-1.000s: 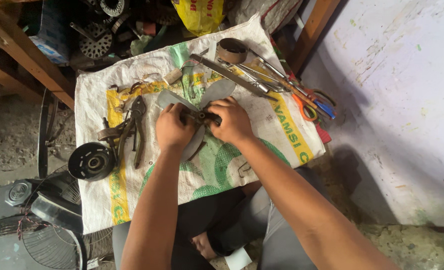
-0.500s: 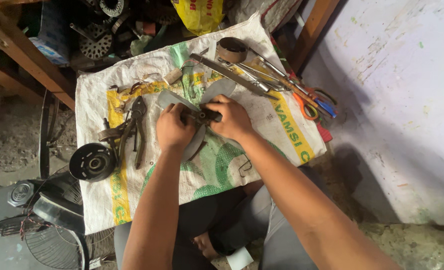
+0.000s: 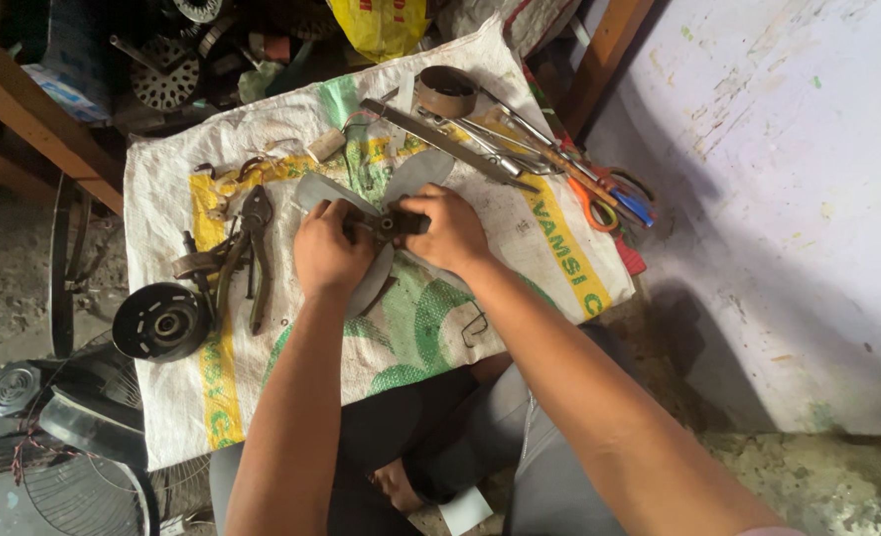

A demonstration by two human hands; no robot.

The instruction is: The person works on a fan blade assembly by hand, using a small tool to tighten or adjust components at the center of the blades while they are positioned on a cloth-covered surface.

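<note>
Here your left hand and right hand both have fingers curled tight on the grey fan blade hub, mid-sack. Pliers lie left, black round motor cover beyond, orange scissors right.

left hand curled, gripping | right hand curled, gripping

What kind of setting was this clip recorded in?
Probably a small floor-level repair workshop for fans. Both hands, left hand and right hand, grip a fan blade over a woven sack spread with pliers and scissors; a fan guard lies nearby.
</note>
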